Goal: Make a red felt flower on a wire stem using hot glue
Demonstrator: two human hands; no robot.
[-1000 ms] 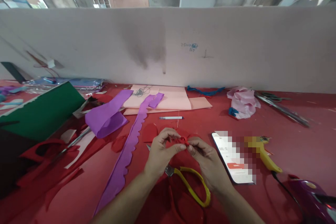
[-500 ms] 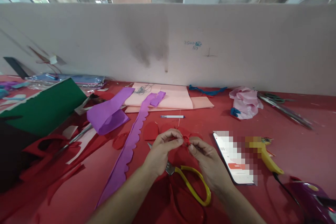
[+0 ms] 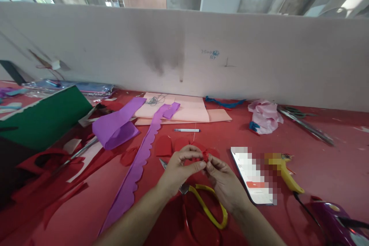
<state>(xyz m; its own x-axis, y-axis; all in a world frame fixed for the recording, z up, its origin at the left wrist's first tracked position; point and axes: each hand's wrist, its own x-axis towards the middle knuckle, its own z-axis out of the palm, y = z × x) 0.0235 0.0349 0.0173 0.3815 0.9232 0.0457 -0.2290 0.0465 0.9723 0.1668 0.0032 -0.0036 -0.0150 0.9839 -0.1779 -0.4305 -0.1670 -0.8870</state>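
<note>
Between the fingertips of both hands is a small gathered piece of red fabric (image 3: 205, 156). My left hand (image 3: 181, 168) pinches it from the left, and my right hand (image 3: 223, 175) grips its other side with thumb and fingers. Part of the piece is hidden by the fingers. Below my hands lie scissors (image 3: 210, 206) with one yellow and one red handle, their blades partly covered by my left hand. Flat red cut pieces (image 3: 163, 146) rest on the table just beyond the hands. A thin pale thread or needle (image 3: 195, 132) rises behind the left fingers.
A scalloped purple strip (image 3: 141, 161) runs along the left, near red scraps (image 3: 43, 163) and a green sheet (image 3: 49, 113). To the right are a phone (image 3: 253, 178), a yellow glue gun (image 3: 285, 171) and a purple device (image 3: 336, 219). A pen (image 3: 186, 130) lies before peach sheets (image 3: 184, 109).
The fingertips have come closer together around the red fabric, which now looks more bunched. My left thumb reaches further right. The whole view has shifted slightly.
</note>
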